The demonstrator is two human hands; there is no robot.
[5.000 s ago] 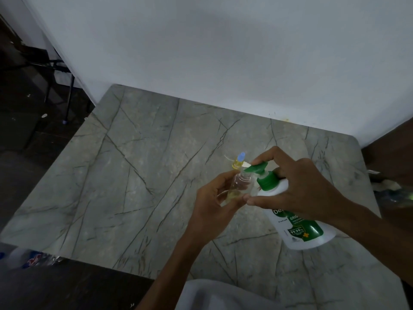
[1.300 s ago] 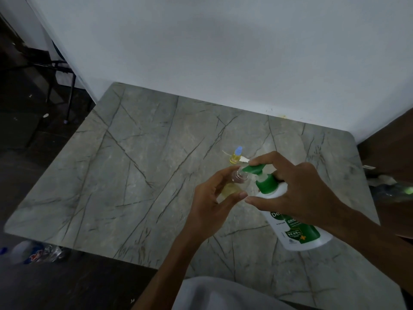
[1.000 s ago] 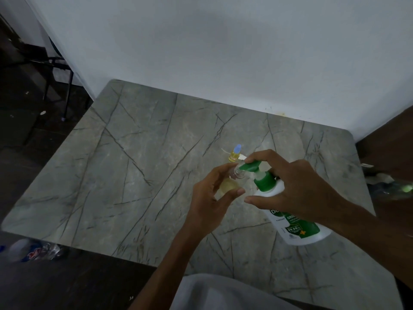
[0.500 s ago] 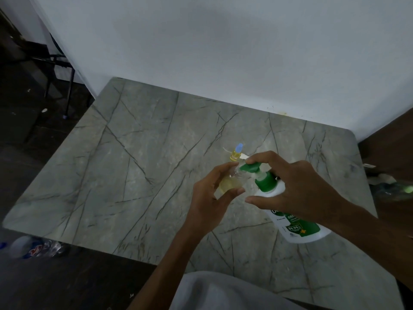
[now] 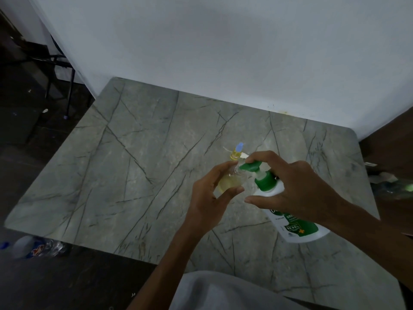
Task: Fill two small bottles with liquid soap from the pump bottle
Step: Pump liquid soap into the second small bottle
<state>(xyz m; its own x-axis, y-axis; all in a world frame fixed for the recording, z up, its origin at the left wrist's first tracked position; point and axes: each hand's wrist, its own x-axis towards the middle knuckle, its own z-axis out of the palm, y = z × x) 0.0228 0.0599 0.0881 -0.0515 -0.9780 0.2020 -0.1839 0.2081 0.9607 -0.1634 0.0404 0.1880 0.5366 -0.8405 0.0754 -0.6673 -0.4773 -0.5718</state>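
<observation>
A white pump bottle (image 5: 295,229) with a green pump head (image 5: 252,166) and green label stands on the grey marble table (image 5: 134,175). My right hand (image 5: 292,189) rests over the pump, the index finger lying on top of the head. My left hand (image 5: 212,198) holds a small clear bottle (image 5: 228,183), tilted, with its mouth at the pump's nozzle; yellowish liquid fills its lower part. Just behind it stands a second small bottle (image 5: 236,154), upright, yellow liquid inside and a blue cap on top.
A white wall runs along the table's far edge. A small white strip (image 5: 243,155) lies beside the capped bottle. A plastic water bottle (image 5: 33,247) lies on the dark floor at the left, below the table's edge. Chair legs stand at the far left.
The yellowish liquid in the small clear bottle has risen since five seconds ago. Both hands and the pump bottle stay in nearly the same place; the view has shifted slightly.
</observation>
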